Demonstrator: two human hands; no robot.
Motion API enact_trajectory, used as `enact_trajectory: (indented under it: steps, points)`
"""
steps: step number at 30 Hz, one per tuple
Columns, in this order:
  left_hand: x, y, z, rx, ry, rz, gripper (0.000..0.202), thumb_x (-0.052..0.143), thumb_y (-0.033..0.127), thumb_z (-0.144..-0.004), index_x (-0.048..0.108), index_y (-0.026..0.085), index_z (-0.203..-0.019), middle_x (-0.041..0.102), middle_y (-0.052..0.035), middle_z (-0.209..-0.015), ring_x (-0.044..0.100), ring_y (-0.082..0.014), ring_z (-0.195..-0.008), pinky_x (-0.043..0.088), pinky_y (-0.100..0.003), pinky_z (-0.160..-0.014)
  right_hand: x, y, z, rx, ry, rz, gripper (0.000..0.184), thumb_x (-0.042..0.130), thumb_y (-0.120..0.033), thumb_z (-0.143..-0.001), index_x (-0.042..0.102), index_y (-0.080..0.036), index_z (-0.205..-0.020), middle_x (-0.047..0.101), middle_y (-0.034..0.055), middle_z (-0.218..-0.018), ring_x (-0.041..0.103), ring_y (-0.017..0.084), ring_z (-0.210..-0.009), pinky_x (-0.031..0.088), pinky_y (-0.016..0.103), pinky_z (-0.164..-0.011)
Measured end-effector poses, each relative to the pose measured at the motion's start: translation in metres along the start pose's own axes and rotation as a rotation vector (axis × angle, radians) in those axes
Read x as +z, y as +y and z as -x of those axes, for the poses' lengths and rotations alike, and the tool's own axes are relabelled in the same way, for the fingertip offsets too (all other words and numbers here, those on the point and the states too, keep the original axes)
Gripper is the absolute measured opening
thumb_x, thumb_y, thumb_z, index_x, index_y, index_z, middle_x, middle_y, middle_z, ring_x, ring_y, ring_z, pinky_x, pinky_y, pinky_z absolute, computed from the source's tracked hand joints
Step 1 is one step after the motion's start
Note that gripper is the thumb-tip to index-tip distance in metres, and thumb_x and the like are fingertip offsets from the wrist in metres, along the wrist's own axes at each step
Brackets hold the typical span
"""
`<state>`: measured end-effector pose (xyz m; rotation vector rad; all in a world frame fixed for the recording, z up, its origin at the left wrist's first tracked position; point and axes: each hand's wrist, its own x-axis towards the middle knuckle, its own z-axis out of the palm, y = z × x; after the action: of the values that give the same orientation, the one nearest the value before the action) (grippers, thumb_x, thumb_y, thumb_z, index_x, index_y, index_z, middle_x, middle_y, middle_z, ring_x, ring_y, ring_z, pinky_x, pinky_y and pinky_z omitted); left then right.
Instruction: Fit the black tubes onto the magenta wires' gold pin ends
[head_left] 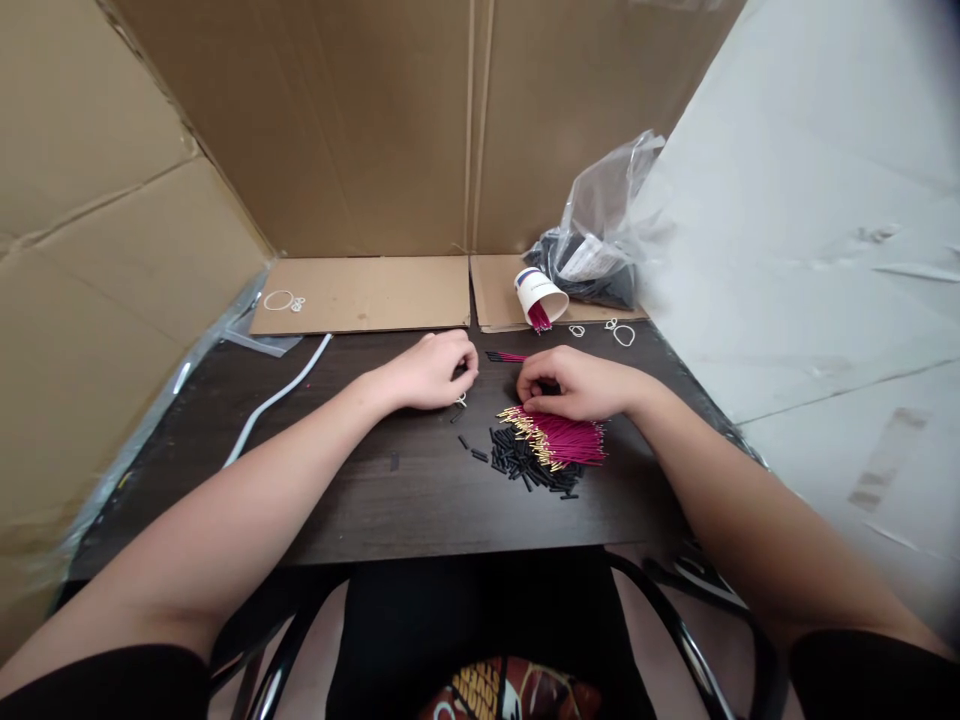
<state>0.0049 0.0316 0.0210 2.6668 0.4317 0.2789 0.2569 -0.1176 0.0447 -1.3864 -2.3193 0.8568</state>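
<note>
My left hand (435, 371) is closed, thumb and fingers curled together low over the dark table; whatever they may hold is hidden. Just under it lie a small pale rubber band (460, 400) and a short black tube (456, 416). My right hand (576, 384) is also closed, its fingertips at the upper edge of a pile of magenta wires with gold tips (562, 435). What its fingers pinch cannot be made out. A few magenta wires with black ends (506, 357) extend left from behind that hand. Short black tubes (525, 462) are heaped beside and below the wire pile.
A white paper cup (541, 295) lies tipped with magenta wires at its mouth. Behind it stands a clear plastic bag (600, 250) of black pieces. Rubber bands (624, 334) lie nearby. A pale tube (274, 398) lies at left. Cardboard walls (337, 120) enclose the table.
</note>
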Motion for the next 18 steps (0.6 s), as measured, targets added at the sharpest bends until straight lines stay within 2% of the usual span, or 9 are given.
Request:
enact_trajectory:
  steps: [4, 9, 11, 14, 16, 18]
  points:
    - [-0.01, -0.023, 0.0, -0.151, 0.087, -0.008, 0.003, 0.073, 0.021, -0.082, 0.071, 0.018, -0.082, 0.069, -0.0079, -0.094, 0.061, -0.021, -0.083, 0.049, -0.037, -0.079, 0.001, 0.0, 0.0, 0.001, 0.014, 0.004, 0.009, 0.068, -0.016, -0.095, 0.075, -0.017, -0.09, 0.076, 0.0062, -0.093, 0.064, 0.018, -0.08, 0.047, 0.033, -0.076]
    - [-0.015, -0.026, 0.0, -0.188, 0.127, 0.151, 0.015, 0.073, 0.015, -0.073, 0.078, 0.018, -0.086, 0.072, -0.0071, -0.092, 0.061, -0.0194, -0.081, 0.05, -0.037, -0.077, 0.0, 0.002, 0.0, 0.034, 0.005, -0.011, 0.01, 0.066, -0.017, -0.096, 0.075, -0.018, -0.091, 0.077, 0.006, -0.092, 0.065, 0.019, -0.079, 0.047, 0.034, -0.075]
    - [-0.02, -0.023, 0.001, -0.162, 0.05, 0.302, 0.011, 0.075, 0.017, -0.075, 0.079, 0.018, -0.085, 0.071, -0.006, -0.086, 0.058, -0.0186, -0.077, 0.048, -0.036, -0.074, -0.001, 0.002, 0.0, 0.053, 0.0, -0.026, 0.011, 0.065, -0.019, -0.096, 0.075, -0.018, -0.092, 0.078, 0.0056, -0.091, 0.064, 0.018, -0.077, 0.047, 0.034, -0.074]
    - [-0.03, -0.015, 0.002, -0.047, -0.226, 0.474, 0.013, 0.084, 0.032, -0.081, 0.083, 0.02, -0.085, 0.071, -0.006, -0.085, 0.058, -0.0191, -0.08, 0.049, -0.036, -0.077, -0.002, 0.004, -0.001, 0.081, -0.001, -0.053, 0.012, 0.065, -0.022, -0.097, 0.075, -0.017, -0.093, 0.078, 0.0056, -0.09, 0.064, 0.018, -0.077, 0.047, 0.034, -0.074]
    - [-0.034, -0.011, 0.002, 0.015, -0.29, 0.458, 0.025, 0.094, 0.039, -0.076, 0.09, 0.024, -0.096, 0.073, -0.006, -0.098, 0.06, -0.0202, -0.088, 0.05, -0.036, -0.083, -0.002, 0.004, -0.001, 0.097, 0.001, -0.063, 0.013, 0.065, -0.023, -0.097, 0.075, -0.017, -0.093, 0.078, 0.0055, -0.09, 0.064, 0.018, -0.077, 0.047, 0.033, -0.074]
    - [-0.033, -0.008, 0.002, 0.01, -0.289, 0.389, 0.029, 0.098, 0.043, -0.074, 0.092, 0.029, -0.099, 0.07, -0.0051, -0.104, 0.061, -0.0202, -0.091, 0.05, -0.035, -0.085, -0.001, 0.004, -0.001, 0.111, 0.008, -0.067, 0.013, 0.065, -0.024, -0.097, 0.075, -0.017, -0.094, 0.078, 0.0054, -0.09, 0.063, 0.018, -0.076, 0.047, 0.033, -0.073]
